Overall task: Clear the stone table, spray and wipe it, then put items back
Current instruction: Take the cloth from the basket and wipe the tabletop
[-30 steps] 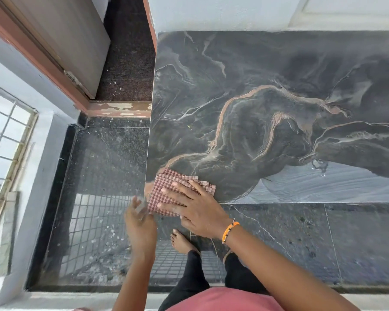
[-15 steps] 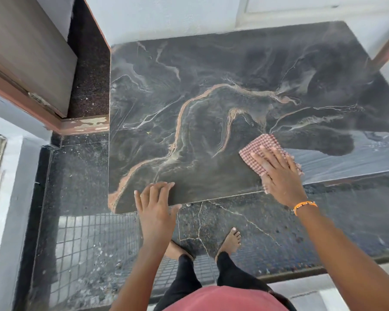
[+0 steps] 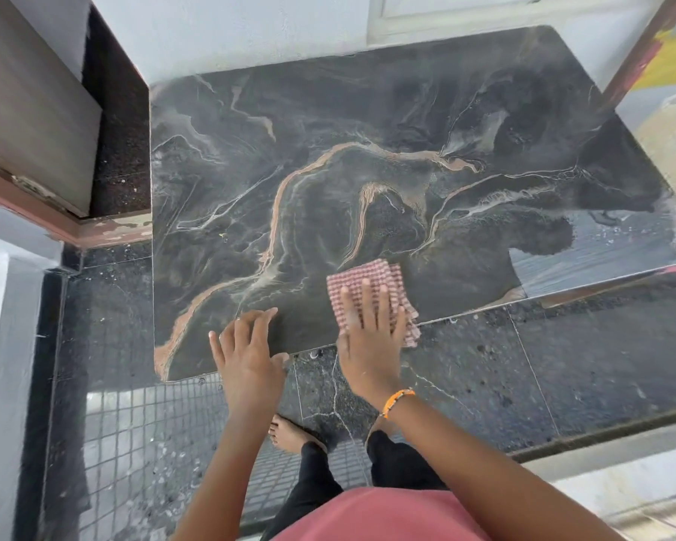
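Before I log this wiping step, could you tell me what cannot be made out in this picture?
- Head view: the stone table is cut off at the right frame edge, so its right end is unseen.
- The near part of the checked cloth lies under the right hand.
- The table edge beneath the left hand is covered.
- The removed items and the spray bottle are out of frame.
- Whether the surface is wet: reflections prevent telling.

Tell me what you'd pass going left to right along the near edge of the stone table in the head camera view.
Bare corner of the stone table → left hand flat on the edge → right hand pressing the checked cloth → shiny wet-looking patch near the right corner.
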`<state>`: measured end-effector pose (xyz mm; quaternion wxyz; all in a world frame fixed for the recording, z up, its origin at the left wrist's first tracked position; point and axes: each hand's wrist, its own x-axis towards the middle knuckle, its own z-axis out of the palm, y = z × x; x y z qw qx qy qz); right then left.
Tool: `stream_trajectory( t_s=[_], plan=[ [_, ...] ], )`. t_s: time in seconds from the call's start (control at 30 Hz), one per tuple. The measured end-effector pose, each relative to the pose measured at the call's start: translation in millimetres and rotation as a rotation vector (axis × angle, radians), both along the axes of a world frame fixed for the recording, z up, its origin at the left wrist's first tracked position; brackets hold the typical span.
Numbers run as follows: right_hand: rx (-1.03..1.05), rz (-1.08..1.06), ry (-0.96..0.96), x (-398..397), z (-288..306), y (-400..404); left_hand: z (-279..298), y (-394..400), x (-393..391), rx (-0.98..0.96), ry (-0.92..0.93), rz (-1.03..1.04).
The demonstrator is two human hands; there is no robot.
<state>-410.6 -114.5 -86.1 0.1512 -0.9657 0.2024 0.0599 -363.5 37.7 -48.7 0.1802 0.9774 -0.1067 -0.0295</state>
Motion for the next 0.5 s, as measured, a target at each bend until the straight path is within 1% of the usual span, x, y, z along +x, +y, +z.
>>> stream_trajectory(
  t_s=[0.1,0.17,0.23,0.27,0.33,0.4,0.5],
  plan=[
    [0.035,0.389,-0.003,8,1,31,2,-8,-6,0.033,-0.015,-0.013],
    [0.028,0.615,-0.019,8,0,24,2,-15,-12,0.039,-0.018,-0.026],
    [-0.021,0.757,-0.045,3,0,-1,1,-23,-18,0.045,-0.011,-0.070],
    [-0.055,0.793,-0.061,0,-1,-17,1,-29,-21,0.049,-0.004,-0.099],
    [-0.087,0.795,-0.075,-8,-2,-53,0,-40,-25,0.067,0.010,-0.160],
    [-0.078,0.735,-0.050,-19,-4,-95,-1,-55,-25,0.080,0.021,-0.223],
    [-0.086,0.576,0.015,-36,-4,-162,-4,-87,-25,0.098,0.046,-0.328]
  ],
)
